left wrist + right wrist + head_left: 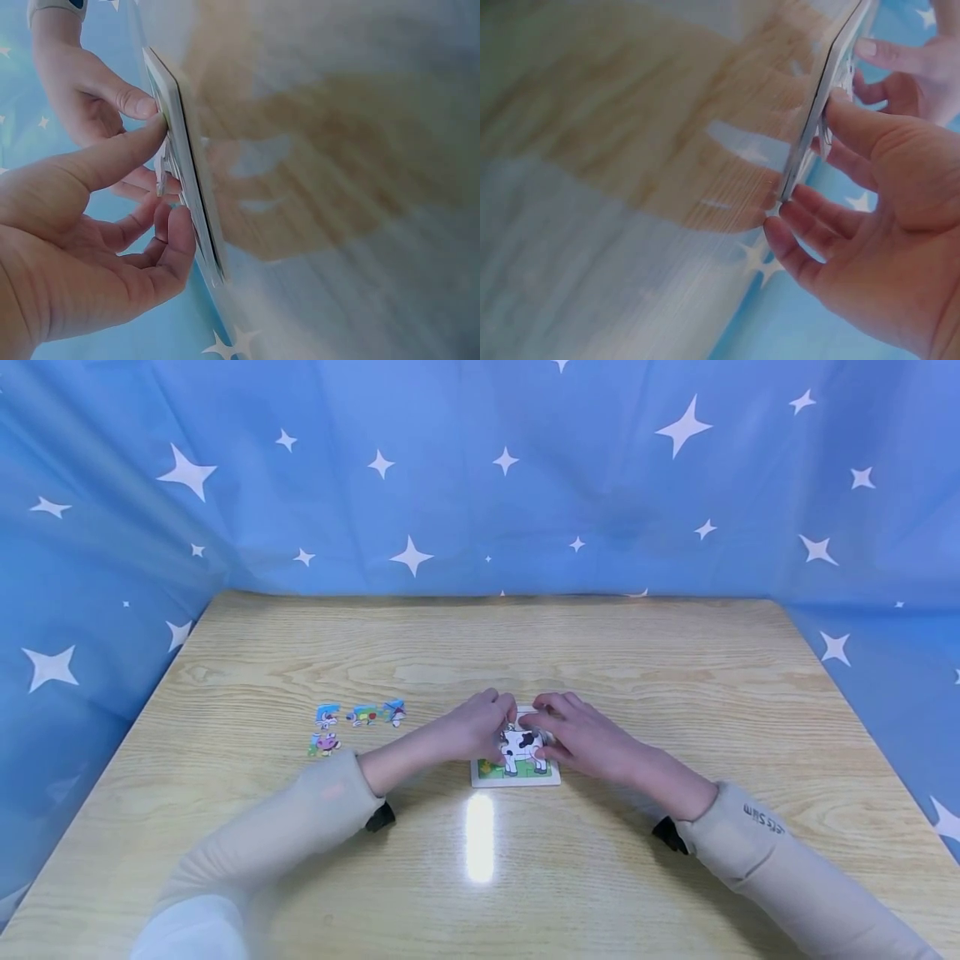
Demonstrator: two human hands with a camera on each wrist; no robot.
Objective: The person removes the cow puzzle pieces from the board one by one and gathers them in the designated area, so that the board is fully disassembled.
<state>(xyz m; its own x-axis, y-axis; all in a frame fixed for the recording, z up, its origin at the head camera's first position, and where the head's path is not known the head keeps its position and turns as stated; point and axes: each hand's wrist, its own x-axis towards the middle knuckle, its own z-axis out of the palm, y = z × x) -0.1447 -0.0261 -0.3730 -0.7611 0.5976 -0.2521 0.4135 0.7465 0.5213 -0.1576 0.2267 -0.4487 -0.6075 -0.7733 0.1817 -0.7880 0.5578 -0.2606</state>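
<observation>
A small cow jigsaw puzzle [516, 781] in a white-rimmed tray lies on the table between both hands. My left hand [480, 727] is at its left side. In the left wrist view that hand [97, 232] sets its thumb at the near rim and curls its fingers at the far edge. My right hand [592, 739] reaches over the right side. A tilted puzzle piece [826, 139] stands up from the tray beside the thumb and index finger of the right hand [885, 195]. The left index fingertip comes close to this piece [160, 178].
Several loose, colourful puzzle pieces [365, 715] lie to the left on the wooden table [645, 660], one of them, a purple and green piece [327, 744], nearer the left sleeve. A blue curtain with white stars [450, 510] hangs behind the table and along its sides.
</observation>
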